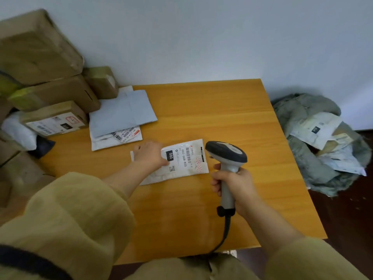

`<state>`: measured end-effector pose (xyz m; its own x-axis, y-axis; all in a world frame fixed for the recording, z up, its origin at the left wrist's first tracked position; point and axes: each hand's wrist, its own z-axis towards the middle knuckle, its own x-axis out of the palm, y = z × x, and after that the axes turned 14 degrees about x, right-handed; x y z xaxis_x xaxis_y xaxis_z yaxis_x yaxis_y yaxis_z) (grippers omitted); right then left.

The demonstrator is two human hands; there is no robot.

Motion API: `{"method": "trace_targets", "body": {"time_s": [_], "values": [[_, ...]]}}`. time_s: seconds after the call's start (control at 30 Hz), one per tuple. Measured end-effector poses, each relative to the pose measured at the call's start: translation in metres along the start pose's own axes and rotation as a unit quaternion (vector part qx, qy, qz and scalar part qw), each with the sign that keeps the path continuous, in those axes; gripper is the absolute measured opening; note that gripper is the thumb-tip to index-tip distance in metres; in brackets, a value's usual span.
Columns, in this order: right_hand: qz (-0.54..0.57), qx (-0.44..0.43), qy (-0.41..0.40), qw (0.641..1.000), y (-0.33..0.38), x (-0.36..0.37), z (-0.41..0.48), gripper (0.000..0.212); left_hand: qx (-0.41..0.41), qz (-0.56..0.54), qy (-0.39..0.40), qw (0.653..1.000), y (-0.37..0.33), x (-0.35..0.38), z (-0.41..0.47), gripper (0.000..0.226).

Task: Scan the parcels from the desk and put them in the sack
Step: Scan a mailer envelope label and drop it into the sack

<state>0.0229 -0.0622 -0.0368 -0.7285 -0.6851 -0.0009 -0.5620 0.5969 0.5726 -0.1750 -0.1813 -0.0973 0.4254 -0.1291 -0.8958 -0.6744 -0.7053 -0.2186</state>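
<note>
a: wooden desk [222, 118], pale wall behind. where's the parcel?
b: white parcel [187, 160] at desk centre, label up. left hand [150, 153] presses its 9 o'clock end, fingers fairly straight.
a: right hand [232, 182]?
b: fingers wrapped round the scanner [226, 152] handle, at the parcel's 3 o'clock edge.
a: sack [302, 122]?
b: on the floor at 3 o'clock, holding parcels.

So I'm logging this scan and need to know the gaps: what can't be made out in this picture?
Head view only:
- White mailer: its left part lies under the left hand.
- Barcode scanner, gripped by the right hand: its window faces away, and no beam shows.
- Barcoded label: mostly covered by the grey mailer.
- Cardboard boxes: cut off by the left edge.
- Parcels in the sack: print too small to read.
</note>
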Motion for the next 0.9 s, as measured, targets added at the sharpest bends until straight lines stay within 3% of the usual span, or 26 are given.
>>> {"method": "trace_targets", "body": {"time_s": [0.1,0.2,0.27,0.33,0.6,0.9], "values": [[0.022,-0.019,0.034,0.999,0.007,-0.004,-0.012,0.016,-0.084,-0.214,-0.055,0.972,-0.007,-0.017,-0.015,0.040],[0.039,-0.041,0.078,0.995,0.016,-0.012,-0.031,0.018,-0.109,-0.446,-0.139,0.878,-0.027,-0.038,-0.037,0.028],[0.045,-0.054,0.109,0.992,0.019,-0.023,-0.046,0.020,-0.118,-0.510,-0.174,0.834,-0.048,-0.046,-0.053,0.027],[0.049,-0.068,0.139,0.987,0.019,-0.038,-0.062,0.022,-0.122,-0.531,-0.201,0.814,-0.071,-0.050,-0.068,0.028],[-0.003,-0.118,0.209,0.971,0.007,-0.105,-0.113,0.008,-0.130,-0.509,-0.276,0.805,-0.147,-0.039,-0.113,0.024],[-0.040,-0.147,0.204,0.967,-0.001,-0.161,-0.139,0.019,-0.115,-0.484,-0.272,0.824,-0.198,-0.032,-0.133,0.026]]}}
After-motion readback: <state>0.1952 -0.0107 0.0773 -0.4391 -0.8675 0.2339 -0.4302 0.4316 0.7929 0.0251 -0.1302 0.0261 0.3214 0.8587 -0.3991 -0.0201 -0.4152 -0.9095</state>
